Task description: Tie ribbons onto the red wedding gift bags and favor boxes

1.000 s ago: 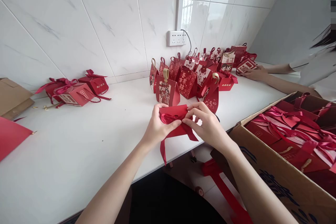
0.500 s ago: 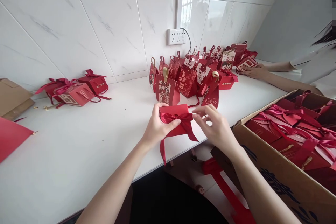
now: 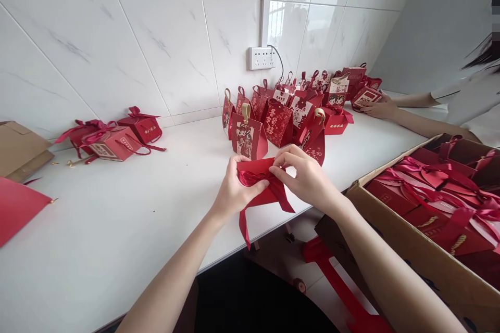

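A small red box (image 3: 258, 166) with a red ribbon bow (image 3: 278, 191) is held over the front edge of the white table. My left hand (image 3: 236, 187) grips its left side, with the thumb lying across the bow. The fingers of my right hand (image 3: 299, 171) are pinched together on the ribbon at the box's upper right. Two ribbon tails hang down, one at the left and one at the right. Just behind stands a red gift box with a gold loop (image 3: 250, 138), among several other upright red boxes.
At right, a cardboard carton (image 3: 375, 218) holds several red boxes with ribbons. Three ribboned boxes (image 3: 113, 143) lie at back left, near a brown paper bag (image 3: 23, 151) and a red bag (image 3: 19, 205). Another person's hands (image 3: 380, 106) hold a red box at far right.
My right hand has moved left and inward, from the bow's right end onto the ribbon near its middle. The bow's right loop is now mostly covered. My left hand keeps its hold.
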Tool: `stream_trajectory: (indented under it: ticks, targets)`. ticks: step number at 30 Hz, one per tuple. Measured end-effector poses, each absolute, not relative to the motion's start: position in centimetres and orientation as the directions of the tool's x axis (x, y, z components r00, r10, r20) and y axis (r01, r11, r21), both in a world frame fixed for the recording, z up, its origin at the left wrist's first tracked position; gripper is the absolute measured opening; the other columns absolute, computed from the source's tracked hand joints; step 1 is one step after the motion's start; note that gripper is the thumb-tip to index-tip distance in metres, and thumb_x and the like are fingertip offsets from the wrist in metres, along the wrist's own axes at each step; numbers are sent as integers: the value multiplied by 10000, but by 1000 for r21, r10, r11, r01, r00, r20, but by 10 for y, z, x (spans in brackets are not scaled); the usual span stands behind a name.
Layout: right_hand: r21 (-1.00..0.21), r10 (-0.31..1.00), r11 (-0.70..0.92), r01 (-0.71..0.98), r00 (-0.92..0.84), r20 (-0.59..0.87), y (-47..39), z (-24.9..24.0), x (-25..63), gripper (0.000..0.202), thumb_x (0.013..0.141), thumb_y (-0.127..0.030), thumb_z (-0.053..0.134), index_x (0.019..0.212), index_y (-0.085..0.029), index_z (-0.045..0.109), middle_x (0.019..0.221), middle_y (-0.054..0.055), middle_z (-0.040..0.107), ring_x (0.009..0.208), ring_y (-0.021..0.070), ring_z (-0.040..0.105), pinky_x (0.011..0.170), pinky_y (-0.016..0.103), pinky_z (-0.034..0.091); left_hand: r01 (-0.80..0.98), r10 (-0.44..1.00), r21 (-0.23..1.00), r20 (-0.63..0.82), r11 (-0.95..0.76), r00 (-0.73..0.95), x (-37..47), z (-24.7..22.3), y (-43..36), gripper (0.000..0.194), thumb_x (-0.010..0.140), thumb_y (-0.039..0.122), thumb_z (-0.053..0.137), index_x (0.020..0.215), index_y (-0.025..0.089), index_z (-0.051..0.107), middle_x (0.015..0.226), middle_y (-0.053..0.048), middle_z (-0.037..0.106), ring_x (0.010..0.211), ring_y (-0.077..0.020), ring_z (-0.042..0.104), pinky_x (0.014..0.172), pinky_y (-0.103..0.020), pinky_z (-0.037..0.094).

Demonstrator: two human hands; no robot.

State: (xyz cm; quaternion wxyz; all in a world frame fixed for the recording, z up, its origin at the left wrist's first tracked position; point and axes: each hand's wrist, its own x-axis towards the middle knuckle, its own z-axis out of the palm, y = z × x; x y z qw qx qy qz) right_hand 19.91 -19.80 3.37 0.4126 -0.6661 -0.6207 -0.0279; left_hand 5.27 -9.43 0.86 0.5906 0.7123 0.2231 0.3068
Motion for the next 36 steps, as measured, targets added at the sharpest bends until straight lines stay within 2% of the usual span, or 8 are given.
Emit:
stream_trajectory:
  ticks: [6, 16, 21, 26, 28, 31, 33, 36]
  targets:
    - [-499, 753, 149, 854, 230, 617, -197, 25, 194, 122, 908, -198, 484, 786, -206, 491, 967, 67, 599, 827, 168, 585, 692, 306, 508, -23, 695, 979, 159, -201, 701, 54, 11, -95, 558, 652, 351, 786, 1034, 230, 396, 967, -24, 628, 847, -181, 657, 710, -285, 533]
    - [-527, 730, 87, 845, 306, 611, -196, 21, 193, 112, 912, -258, 450, 807, -222, 465, 810, 49, 621, 727, 183, 608, 597, 297, 499, -24, 701, 978, 166, -207, 693, 53, 9, -93, 547, 659, 355, 782, 1028, 231, 398, 937, -13, 639, 809, -169, 662, 694, -273, 536]
    - [-634, 705, 40, 772, 428, 565, -195, 18, 193, 134, 909, -308, 445, 802, -227, 450, 764, 34, 630, 677, 179, 622, 612, 301, 503, -32, 697, 979, 168, -203, 697, 53, 8, -93, 522, 679, 348, 768, 1027, 237, 396, 942, -12, 645, 806, -163, 667, 698, -269, 540]
    - [-814, 731, 29, 580, 544, 413, -195, 14, 196, 229, 909, -417, 451, 787, -223, 457, 748, 31, 610, 688, 179, 615, 611, 314, 537, -35, 694, 980, 165, -198, 701, 53, 10, -93, 544, 658, 354, 780, 1023, 235, 394, 923, -12, 646, 780, -164, 669, 688, -267, 540]
    - [-853, 775, 85, 514, 504, 381, -198, 13, 200, 266, 899, -473, 470, 825, -218, 472, 781, 33, 602, 712, 171, 608, 600, 302, 550, -52, 696, 980, 174, -193, 696, 53, 10, -93, 522, 675, 378, 762, 1019, 231, 398, 881, -1, 638, 747, -149, 656, 667, -253, 529]
    - [-866, 834, 218, 450, 376, 405, -204, 10, 207, 355, 808, -504, 620, 981, -215, 511, 955, 56, 605, 850, 178, 614, 668, 309, 577, -72, 694, 985, 164, -160, 701, 53, 7, -92, 403, 787, 437, 632, 1044, 232, 398, 769, 27, 597, 634, -118, 604, 604, -241, 493]
    - [-880, 860, 242, 410, 328, 390, -207, 8, 211, 431, 740, -473, 711, 1041, -220, 537, 1044, 66, 600, 913, 187, 609, 700, 324, 592, -78, 707, 976, 201, -203, 678, 52, 4, -92, 346, 841, 434, 556, 1077, 237, 397, 857, 0, 598, 642, -112, 587, 628, -262, 491]
    - [-936, 882, 193, 295, 367, 297, -210, 5, 212, 333, 755, -473, 695, 930, -204, 604, 944, 48, 627, 871, 184, 620, 685, 343, 617, -93, 727, 917, 367, -388, 581, 51, -1, -91, 309, 846, 365, 555, 1071, 239, 385, 1179, -84, 520, 885, -151, 600, 792, -318, 498]
